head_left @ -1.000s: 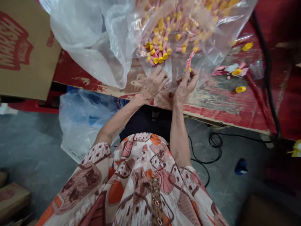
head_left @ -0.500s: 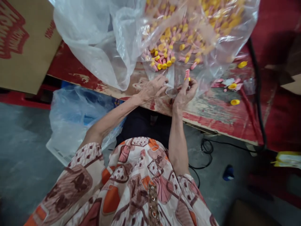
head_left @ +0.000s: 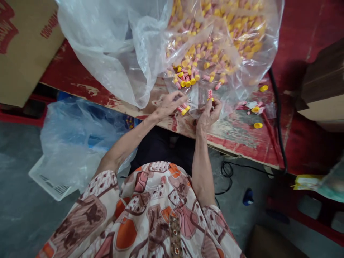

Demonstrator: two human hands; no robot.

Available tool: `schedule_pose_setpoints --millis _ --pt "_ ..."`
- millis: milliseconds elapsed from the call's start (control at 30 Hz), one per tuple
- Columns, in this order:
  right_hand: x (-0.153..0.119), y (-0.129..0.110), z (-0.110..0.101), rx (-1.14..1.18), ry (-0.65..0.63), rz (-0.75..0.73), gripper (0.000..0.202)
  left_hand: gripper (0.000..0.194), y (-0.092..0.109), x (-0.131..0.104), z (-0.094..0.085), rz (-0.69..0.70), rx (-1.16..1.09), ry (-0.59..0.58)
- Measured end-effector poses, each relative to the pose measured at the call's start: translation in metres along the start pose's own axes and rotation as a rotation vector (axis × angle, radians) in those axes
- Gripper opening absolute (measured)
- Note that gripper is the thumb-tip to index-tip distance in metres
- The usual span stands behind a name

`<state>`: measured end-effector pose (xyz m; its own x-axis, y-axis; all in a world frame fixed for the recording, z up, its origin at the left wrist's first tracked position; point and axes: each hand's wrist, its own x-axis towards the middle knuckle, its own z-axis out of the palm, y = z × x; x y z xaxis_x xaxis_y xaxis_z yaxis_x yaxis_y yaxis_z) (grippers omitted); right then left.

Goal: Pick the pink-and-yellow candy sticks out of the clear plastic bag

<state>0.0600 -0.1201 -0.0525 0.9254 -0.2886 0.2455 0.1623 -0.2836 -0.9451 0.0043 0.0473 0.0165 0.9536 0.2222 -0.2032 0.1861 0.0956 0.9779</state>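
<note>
Single head-worn view: faces forward and down, close above orange-and-brown patterned cloth top at six o'clock, toward scuffed red wooden table at twelve.

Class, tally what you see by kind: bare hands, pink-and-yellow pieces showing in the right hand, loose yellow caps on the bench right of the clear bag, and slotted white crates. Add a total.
Bare hands (left hand, right hand): 2
Pink-and-yellow piece: 1
Loose yellow caps: 3
Slotted white crate: 1
Total: 7
</note>
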Motion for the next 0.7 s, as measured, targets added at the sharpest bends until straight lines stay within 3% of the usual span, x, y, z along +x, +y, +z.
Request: schedule_pose_setpoints --millis 133,233,300,467,633,700 --pt "0.002 0.005 -0.001 0.013 -0.03 0.013 0.04 0.036 -0.003 -0.004 -0.01 -0.156 -0.273 -0.024" --pt "0.002 0.005 -0.003 -0.007 -0.067 0.046 0.041 0.036 -0.007 -0.006 -0.015 -0.165 -0.278 -0.037" --pt "0.002 0.003 -0.004 -0.017 -0.089 0.06 0.042 0.038 -0.011 -0.005 -0.015 -0.087 -0.169 0.006" --pt "-0.002 -0.009 -0.008 -0.028 -0.089 0.06 0.043 0.019 -0.017 -0.001 -0.002 0.341 0.378 0.092" --pt "-0.002 -0.012 -0.01 -0.071 -0.068 0.081 0.047 0.015 -0.02 -0.006 0.018 0.395 0.601 -0.021" --pt "-0.001 -0.01 -0.009 -0.073 -0.062 0.068 0.048 0.016 -0.023 -0.012 0.023 0.422 0.621 -0.01"
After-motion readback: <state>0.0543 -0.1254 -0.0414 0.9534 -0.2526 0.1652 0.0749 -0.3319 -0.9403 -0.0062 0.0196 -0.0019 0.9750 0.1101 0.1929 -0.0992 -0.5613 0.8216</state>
